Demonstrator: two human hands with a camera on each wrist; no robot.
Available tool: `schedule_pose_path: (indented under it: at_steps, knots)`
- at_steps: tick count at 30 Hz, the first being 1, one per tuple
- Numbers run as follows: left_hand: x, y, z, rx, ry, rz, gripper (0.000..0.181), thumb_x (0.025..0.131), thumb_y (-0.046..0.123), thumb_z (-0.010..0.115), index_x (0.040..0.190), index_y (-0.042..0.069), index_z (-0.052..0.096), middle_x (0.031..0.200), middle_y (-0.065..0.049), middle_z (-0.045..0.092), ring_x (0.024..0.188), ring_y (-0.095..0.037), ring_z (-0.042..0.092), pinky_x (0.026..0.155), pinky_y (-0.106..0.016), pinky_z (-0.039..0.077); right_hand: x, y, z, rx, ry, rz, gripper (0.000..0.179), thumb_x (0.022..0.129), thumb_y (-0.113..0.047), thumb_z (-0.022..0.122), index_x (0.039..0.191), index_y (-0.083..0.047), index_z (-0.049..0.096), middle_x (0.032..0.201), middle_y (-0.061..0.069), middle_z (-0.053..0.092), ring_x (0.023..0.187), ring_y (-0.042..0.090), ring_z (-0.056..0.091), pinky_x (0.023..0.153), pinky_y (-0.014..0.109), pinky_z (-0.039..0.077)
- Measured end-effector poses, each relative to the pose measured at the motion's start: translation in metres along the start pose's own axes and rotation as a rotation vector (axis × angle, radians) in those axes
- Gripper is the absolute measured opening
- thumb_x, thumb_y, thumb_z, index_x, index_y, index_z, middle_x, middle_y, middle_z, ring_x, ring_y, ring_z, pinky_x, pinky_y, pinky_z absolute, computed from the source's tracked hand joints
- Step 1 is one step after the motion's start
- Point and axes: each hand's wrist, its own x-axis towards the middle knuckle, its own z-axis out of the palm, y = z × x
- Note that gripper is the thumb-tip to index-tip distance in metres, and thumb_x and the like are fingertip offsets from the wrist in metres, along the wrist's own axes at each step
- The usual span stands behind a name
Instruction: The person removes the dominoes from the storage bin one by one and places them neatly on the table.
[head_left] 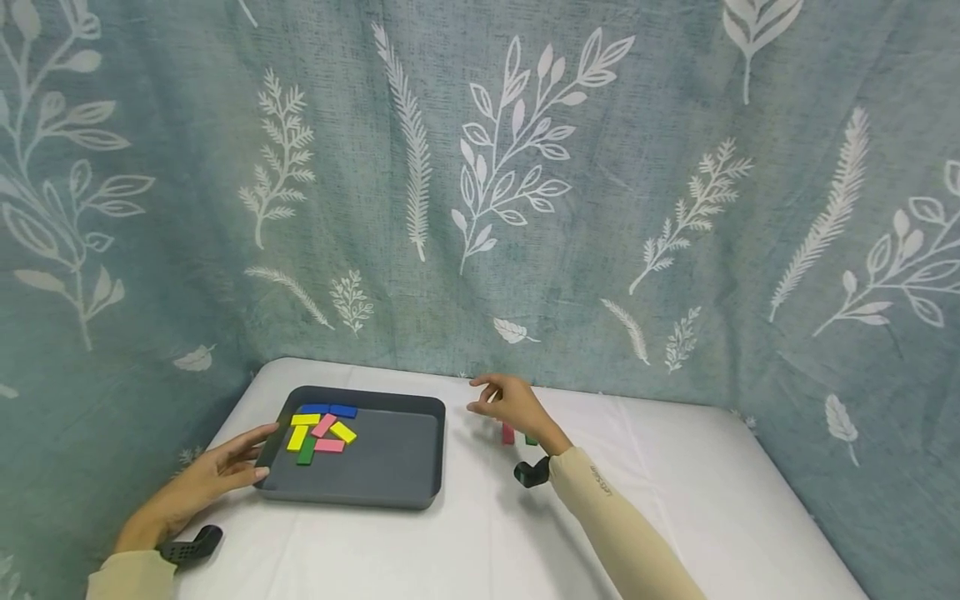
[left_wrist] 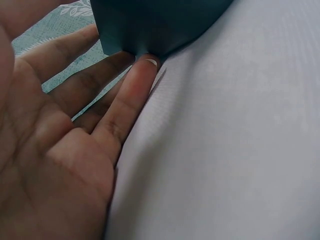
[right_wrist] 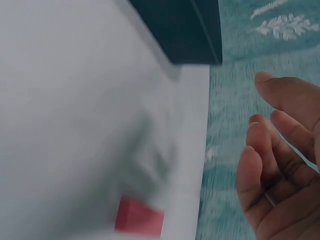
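My left hand (head_left: pixel 213 483) is at the left side of a dark grey tray (head_left: pixel 397 502), its fairly straight fingers touching the outer wall; the left wrist view shows the fingertips against the tray wall (left_wrist: pixel 150 25). Blue, yellow, pink and green blocks lie at the tray's left, among them a pink block (head_left: pixel 328 446) and a green block (head_left: pixel 305 451). Right of the tray, my right hand (head_left: pixel 513 404) hovers over the table with loosely bent fingers and nothing between them. Below it on the cloth are a red-pink block (head_left: pixel 508 433) and a partly hidden green block (head_left: pixel 531 440).
A white cloth covers the table (head_left: pixel 675 492). Behind it and at both sides hangs a green-blue curtain (head_left: pixel 450 308) with white leaf patterns. Each wrist wears a black camera, such as the right-hand camera (head_left: pixel 531 473).
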Motion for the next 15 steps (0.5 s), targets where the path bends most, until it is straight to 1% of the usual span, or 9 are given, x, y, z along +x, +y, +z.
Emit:
schedule_pose_path:
  at_steps: [3, 8, 11, 13, 15]
  knots:
    - [0.000, 0.001, 0.000, -0.011, -0.008, 0.007, 0.082, 0.098, 0.034, 0.071, 0.164, 0.013, 0.025, 0.167, -0.023, 0.019, 0.146, -0.053, 0.024, 0.108, -0.078, 0.027, 0.006, -0.010, 0.008, 0.020, -0.007, -0.025, 0.039, 0.091, -0.028, 0.082, 0.127, -0.019, 0.070, 0.090, -0.003, 0.071, 0.072, 0.022, 0.064, 0.061, 0.032, 0.055]
    - [0.000, 0.001, -0.001, -0.025, -0.022, 0.026, 0.081, 0.100, 0.031, 0.070, 0.164, 0.012, 0.024, 0.168, -0.024, 0.018, 0.146, -0.054, 0.022, 0.108, -0.078, 0.027, 0.015, -0.026, 0.022, 0.037, -0.039, -0.078, 0.040, 0.091, -0.026, 0.081, 0.128, -0.019, 0.069, 0.090, -0.002, 0.071, 0.076, 0.035, 0.068, 0.061, 0.032, 0.056]
    - [0.000, 0.000, -0.001, -0.030, -0.013, 0.021, 0.081, 0.099, 0.031, 0.070, 0.164, 0.013, 0.025, 0.168, -0.022, 0.018, 0.147, -0.053, 0.022, 0.110, -0.077, 0.026, 0.020, -0.036, 0.031, 0.069, -0.061, -0.094, 0.040, 0.092, -0.026, 0.080, 0.129, -0.018, 0.068, 0.091, -0.001, 0.071, 0.081, 0.042, 0.068, 0.062, 0.033, 0.056]
    - [0.000, 0.000, 0.000, -0.028, -0.012, 0.019, 0.082, 0.099, 0.031, 0.071, 0.164, 0.012, 0.025, 0.168, -0.023, 0.019, 0.147, -0.053, 0.022, 0.109, -0.078, 0.026, 0.025, -0.041, 0.037, 0.082, -0.071, -0.098, 0.041, 0.092, -0.028, 0.080, 0.130, -0.018, 0.068, 0.091, -0.002, 0.071, 0.082, 0.042, 0.068, 0.062, 0.032, 0.056]
    - [0.000, 0.000, 0.000, -0.023, -0.009, 0.017, 0.082, 0.099, 0.031, 0.071, 0.163, 0.012, 0.025, 0.167, -0.023, 0.019, 0.146, -0.053, 0.022, 0.109, -0.077, 0.026, 0.030, -0.046, 0.044, 0.079, -0.073, -0.109, 0.040, 0.092, -0.029, 0.081, 0.129, -0.019, 0.069, 0.090, -0.003, 0.071, 0.079, 0.036, 0.068, 0.062, 0.031, 0.056]
